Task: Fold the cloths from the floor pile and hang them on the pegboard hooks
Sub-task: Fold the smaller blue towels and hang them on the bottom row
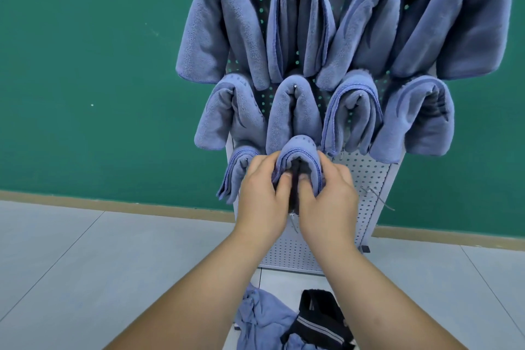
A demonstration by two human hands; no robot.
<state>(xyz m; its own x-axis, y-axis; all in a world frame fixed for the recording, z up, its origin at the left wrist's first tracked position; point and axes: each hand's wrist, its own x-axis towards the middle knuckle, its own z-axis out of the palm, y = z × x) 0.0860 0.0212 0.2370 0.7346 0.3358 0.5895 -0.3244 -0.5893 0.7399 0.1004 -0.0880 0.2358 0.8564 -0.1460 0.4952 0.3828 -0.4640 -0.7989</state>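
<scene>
A folded blue cloth (pixel 301 150) is draped in an arch low on the white pegboard (pixel 366 176). My left hand (pixel 262 196) grips its left side and my right hand (pixel 326 202) grips its right side, thumbs tucked under the fold. The hook beneath it is hidden. Several folded blue cloths (pixel 301 28) hang in rows on hooks above, and one more (pixel 235 173) hangs just left of my left hand. A loose pile of blue cloths (pixel 261 318) lies on the floor below.
A bare metal hook (pixel 379 197) sticks out of the pegboard to the right of my hands. A black strap-like item (pixel 321 318) lies beside the floor pile. Green wall behind, pale tiled floor (pixel 85 264) all around.
</scene>
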